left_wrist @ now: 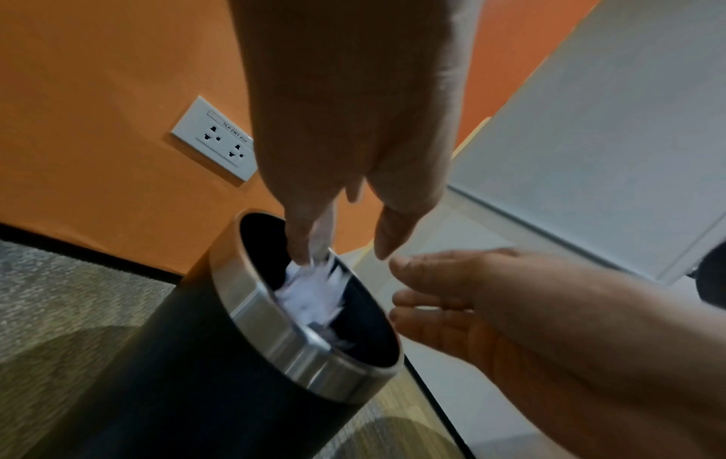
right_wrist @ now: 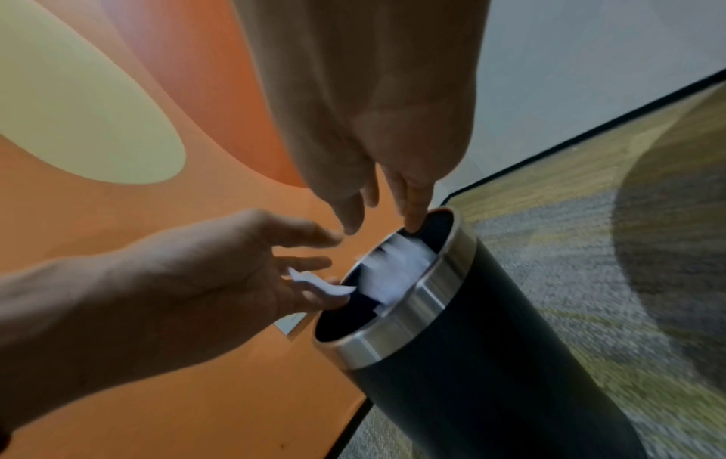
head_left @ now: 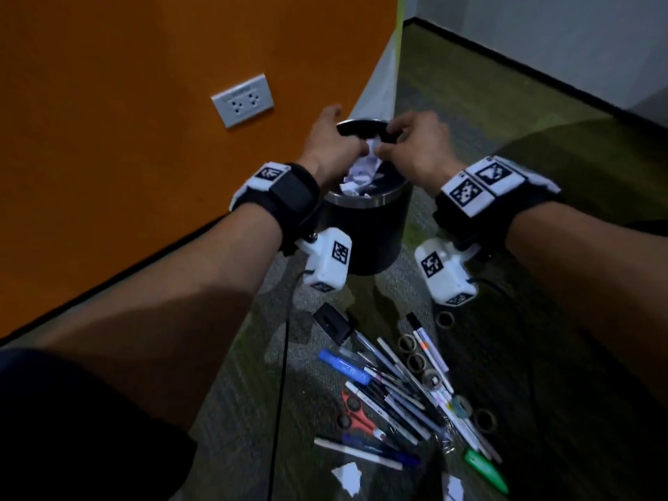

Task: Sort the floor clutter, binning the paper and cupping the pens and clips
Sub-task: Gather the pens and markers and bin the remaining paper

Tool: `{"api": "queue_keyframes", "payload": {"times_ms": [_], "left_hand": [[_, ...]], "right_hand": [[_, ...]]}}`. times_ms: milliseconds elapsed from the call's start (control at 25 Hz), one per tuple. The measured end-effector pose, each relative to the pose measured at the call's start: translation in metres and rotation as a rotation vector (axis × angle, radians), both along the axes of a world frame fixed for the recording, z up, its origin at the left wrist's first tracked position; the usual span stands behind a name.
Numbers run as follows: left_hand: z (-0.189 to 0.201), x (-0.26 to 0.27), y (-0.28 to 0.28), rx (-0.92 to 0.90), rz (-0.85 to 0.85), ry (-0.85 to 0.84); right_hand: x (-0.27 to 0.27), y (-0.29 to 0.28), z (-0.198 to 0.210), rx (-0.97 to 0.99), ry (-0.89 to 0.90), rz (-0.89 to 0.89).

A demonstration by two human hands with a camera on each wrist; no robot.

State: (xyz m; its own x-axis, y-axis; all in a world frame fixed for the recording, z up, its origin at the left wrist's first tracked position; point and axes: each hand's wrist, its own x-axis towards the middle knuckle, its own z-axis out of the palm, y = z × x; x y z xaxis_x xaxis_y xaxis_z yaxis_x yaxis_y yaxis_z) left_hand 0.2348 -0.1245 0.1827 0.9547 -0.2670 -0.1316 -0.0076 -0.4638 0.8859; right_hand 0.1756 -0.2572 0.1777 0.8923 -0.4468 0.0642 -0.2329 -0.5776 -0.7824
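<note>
A black bin with a steel rim (head_left: 365,200) stands on the carpet by the orange wall. Both my hands hover over its mouth. My left hand (head_left: 343,141) points its straight fingers down, and a white scrap (right_wrist: 322,285) slips off them. My right hand (head_left: 405,139) hangs beside it with loose, spread fingers and holds nothing. Blurred white paper scraps (left_wrist: 310,298) drop into the bin, which has crumpled paper (head_left: 356,175) inside. A heap of pens and markers (head_left: 397,388) lies on the floor near me, with a black binder clip (head_left: 330,321) at its far end.
Red-handled scissors (head_left: 356,417), small tape rolls (head_left: 415,361) and a green marker (head_left: 484,468) lie among the pens. Two white paper scraps (head_left: 349,477) rest at the near edge. A wall socket (head_left: 242,101) sits left of the bin. Wrist-camera cables trail across the carpet.
</note>
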Motion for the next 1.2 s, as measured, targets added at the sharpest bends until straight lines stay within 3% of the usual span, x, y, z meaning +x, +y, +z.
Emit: {"api": "queue_keyframes", "payload": {"times_ms": [120,200,280,360,480,640,720,840,960,1040,1160,1200], "left_hand": [[0.003,-0.005,0.013,-0.034,0.009,-0.043],[0.000,-0.025,0.030,-0.105,0.074,-0.188],[-0.014,-0.063,0.052,-0.188,0.031,-0.229],[-0.040,-0.107,0.074,-0.122,-0.128,-0.197],[-0.101,-0.176,0.105,-0.028,-0.441,-0.021],[-0.184,-0.254,0.132,0.441,-0.926,0.043],[-0.214,-0.286,0.139,0.541,-1.115,0.073],[-0.246,-0.310,0.152,0.621,-1.293,-0.073],[-0.257,-0.318,0.157,0.644,-1.486,-0.361],[-0.270,-0.321,0.159,0.818,-1.594,-0.554],[-0.292,-0.322,0.161,0.855,-1.534,-0.764],[-0.294,-0.321,0.160,0.832,-1.534,-0.766]], "right_hand": [[-0.014,-0.009,0.000,-0.028,-0.096,-0.016],[-0.037,-0.009,-0.001,0.007,-0.163,0.016],[-0.073,0.003,-0.015,0.064,-0.151,0.105],[-0.117,0.020,-0.038,0.055,-0.051,0.264],[-0.188,0.043,-0.100,-0.058,0.170,0.557],[-0.270,0.060,-0.185,-0.124,0.512,0.802],[-0.298,0.059,-0.212,-0.121,0.673,0.825],[-0.324,0.046,-0.240,-0.138,0.804,0.857],[-0.336,0.032,-0.253,-0.255,0.822,0.986],[-0.346,0.025,-0.258,-0.398,0.868,1.092],[-0.362,0.026,-0.261,-0.612,0.804,1.186],[-0.366,0.026,-0.262,-0.636,0.782,1.186]]}}
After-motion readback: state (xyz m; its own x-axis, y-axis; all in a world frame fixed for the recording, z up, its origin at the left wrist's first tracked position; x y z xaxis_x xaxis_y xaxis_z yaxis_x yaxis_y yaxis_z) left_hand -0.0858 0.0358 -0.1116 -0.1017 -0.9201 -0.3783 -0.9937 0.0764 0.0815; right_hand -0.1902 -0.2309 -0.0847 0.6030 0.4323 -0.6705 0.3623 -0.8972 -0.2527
